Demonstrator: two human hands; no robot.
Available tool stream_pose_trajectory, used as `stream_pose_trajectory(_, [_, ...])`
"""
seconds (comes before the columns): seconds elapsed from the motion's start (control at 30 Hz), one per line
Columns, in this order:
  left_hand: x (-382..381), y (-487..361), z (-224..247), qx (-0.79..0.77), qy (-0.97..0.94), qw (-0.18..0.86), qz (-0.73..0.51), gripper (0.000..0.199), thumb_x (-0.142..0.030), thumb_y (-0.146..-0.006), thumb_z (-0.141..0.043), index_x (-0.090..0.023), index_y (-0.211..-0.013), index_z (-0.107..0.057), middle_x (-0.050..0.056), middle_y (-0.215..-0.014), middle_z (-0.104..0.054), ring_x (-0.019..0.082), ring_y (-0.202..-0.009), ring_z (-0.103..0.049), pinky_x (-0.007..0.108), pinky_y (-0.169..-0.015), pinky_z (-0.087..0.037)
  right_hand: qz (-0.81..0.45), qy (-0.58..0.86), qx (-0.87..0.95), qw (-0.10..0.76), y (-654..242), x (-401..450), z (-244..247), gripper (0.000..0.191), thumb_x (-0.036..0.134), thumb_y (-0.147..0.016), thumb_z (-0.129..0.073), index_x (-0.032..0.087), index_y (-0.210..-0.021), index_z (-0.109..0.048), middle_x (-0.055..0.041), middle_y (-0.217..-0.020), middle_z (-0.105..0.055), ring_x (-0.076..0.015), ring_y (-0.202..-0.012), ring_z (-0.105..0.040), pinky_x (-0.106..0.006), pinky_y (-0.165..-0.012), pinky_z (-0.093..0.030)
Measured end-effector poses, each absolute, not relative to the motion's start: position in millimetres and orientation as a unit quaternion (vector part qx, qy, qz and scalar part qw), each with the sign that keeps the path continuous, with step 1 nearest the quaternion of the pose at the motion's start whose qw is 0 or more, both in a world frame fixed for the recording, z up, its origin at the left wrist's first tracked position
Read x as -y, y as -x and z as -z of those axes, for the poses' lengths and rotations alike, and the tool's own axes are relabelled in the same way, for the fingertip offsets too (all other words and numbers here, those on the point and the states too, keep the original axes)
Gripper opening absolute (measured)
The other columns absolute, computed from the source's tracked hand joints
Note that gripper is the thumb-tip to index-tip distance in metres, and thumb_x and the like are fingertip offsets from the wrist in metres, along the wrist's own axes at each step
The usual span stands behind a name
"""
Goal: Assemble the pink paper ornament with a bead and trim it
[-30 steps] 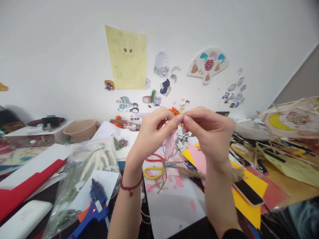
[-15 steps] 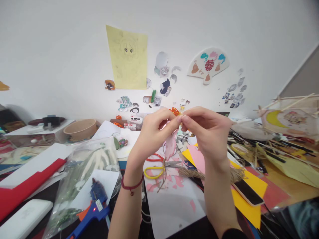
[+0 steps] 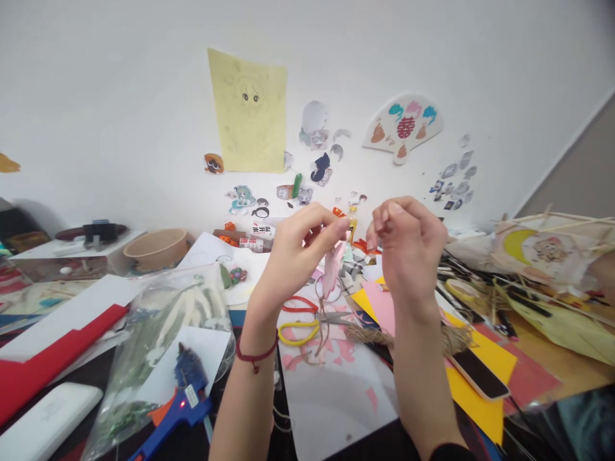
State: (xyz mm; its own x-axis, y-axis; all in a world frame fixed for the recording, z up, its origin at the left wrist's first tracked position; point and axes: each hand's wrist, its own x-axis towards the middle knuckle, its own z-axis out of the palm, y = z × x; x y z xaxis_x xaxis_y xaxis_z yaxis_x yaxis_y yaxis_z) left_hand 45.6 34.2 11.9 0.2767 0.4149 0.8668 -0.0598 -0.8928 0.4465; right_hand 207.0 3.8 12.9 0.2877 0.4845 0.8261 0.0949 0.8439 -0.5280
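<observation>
Between the thumb and fingers of my left hand (image 3: pixel 302 250) is a thin pink piece (image 3: pixel 332 272), which hangs down over the table. My right hand (image 3: pixel 406 250) is raised to the right of it, apart from the left hand, with its fingers curled and thumb near the fingertips; whether it pinches anything small cannot be made out. Below the hands lie scissors (image 3: pixel 300 333) with red and yellow handles, a bundle of twine (image 3: pixel 368 336), and pink paper scraps (image 3: pixel 346 349) on a white sheet (image 3: pixel 336 410).
A blue glue gun (image 3: pixel 185 410) with a lit red light stands on the left beside a plastic bag (image 3: pixel 144 358). Red card (image 3: pixel 62 346) and a white box (image 3: pixel 48 422) lie further left. At the right are a phone (image 3: pixel 480 374) and yellow paper (image 3: pixel 473 406).
The hands, which met at their fingertips, are now apart. My right hand has moved right and its fingers have turned upward, while the pink piece stays with my left hand.
</observation>
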Motion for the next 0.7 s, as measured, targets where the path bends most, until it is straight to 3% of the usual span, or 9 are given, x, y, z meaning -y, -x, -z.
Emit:
stream_pose_trajectory(0.2, [-35.5,-41.2,-12.4,-0.057,-0.777,0.233,-0.583,0.033,-0.048,-0.102,-0.06,-0.021,-0.091,-0.075,0.006,-0.091,-0.073,0.017,-0.085,-0.063,0.031,-0.075,-0.05,-0.149,0.255,0.602,0.742,-208.5,-1.6,-10.3,0.046,0.036,-0.096,-0.068,0.021,-0.057,-0.048,0.0067,-0.049,-0.043,-0.0066,-0.038,-0.042,-0.023,-0.039,-0.032])
stream_pose_trajectory(0.3, [-35.6,-40.0,-12.1,-0.036,-0.773,0.239,-0.587,0.029,-0.045,-0.101,-0.062,-0.022,-0.095,-0.077,0.006,-0.093,-0.074,0.017,-0.088,-0.064,0.032,-0.078,-0.051,-0.127,0.275,0.615,0.728,-208.6,-1.8,-9.0,0.053,0.034,-0.097,-0.067,0.019,-0.049,-0.051,0.005,-0.043,-0.046,-0.0064,-0.038,-0.043,-0.024,-0.041,-0.034])
stream_pose_trajectory(0.37, [-36.0,-40.1,-12.0,-0.027,-0.771,0.245,-0.587,0.024,-0.042,-0.1,-0.064,-0.022,-0.095,-0.078,0.006,-0.093,-0.074,0.017,-0.088,-0.063,0.031,-0.077,-0.05,-0.097,0.287,0.626,0.718,-209.2,-2.0,-9.7,0.035,0.03,-0.093,-0.073,0.019,-0.06,-0.068,0.0024,-0.057,-0.063,-0.0073,-0.049,-0.052,-0.023,-0.049,-0.041])
stream_pose_trajectory(0.43, [-36.4,-40.6,-11.8,-0.025,-0.771,0.253,-0.584,0.021,-0.041,-0.099,-0.067,-0.023,-0.094,-0.078,0.005,-0.094,-0.073,0.016,-0.089,-0.063,0.03,-0.075,-0.05,-0.085,0.285,0.636,0.712,-209.7,-1.2,-10.9,0.004,0.027,-0.086,-0.08,0.024,-0.089,-0.081,0.0012,-0.081,-0.074,-0.0091,-0.062,-0.061,-0.024,-0.057,-0.048])
stream_pose_trajectory(0.5, [-36.6,-41.1,-11.5,-0.031,-0.771,0.257,-0.582,0.022,-0.043,-0.097,-0.07,-0.023,-0.093,-0.078,0.006,-0.093,-0.072,0.016,-0.087,-0.062,0.029,-0.071,-0.049,-0.092,0.268,0.651,0.704,-209.8,1.1,-12.2,0.02,0.027,-0.085,-0.081,0.029,-0.105,-0.081,0.0014,-0.092,-0.077,-0.0107,-0.071,-0.066,-0.026,-0.063,-0.052])
stream_pose_trajectory(0.7, [-35.8,-41.5,-11.5,-0.038,-0.776,0.224,-0.588,0.017,-0.038,-0.093,-0.076,-0.022,-0.09,-0.076,0.003,-0.086,-0.071,0.014,-0.079,-0.059,0.027,-0.063,-0.045,-0.066,0.22,0.694,0.683,-210.3,10.8,-14.6,0.009,0.022,-0.09,-0.077,0.028,-0.092,-0.083,0.0005,-0.088,-0.075,-0.0116,-0.082,-0.068,-0.025,-0.068,-0.055])
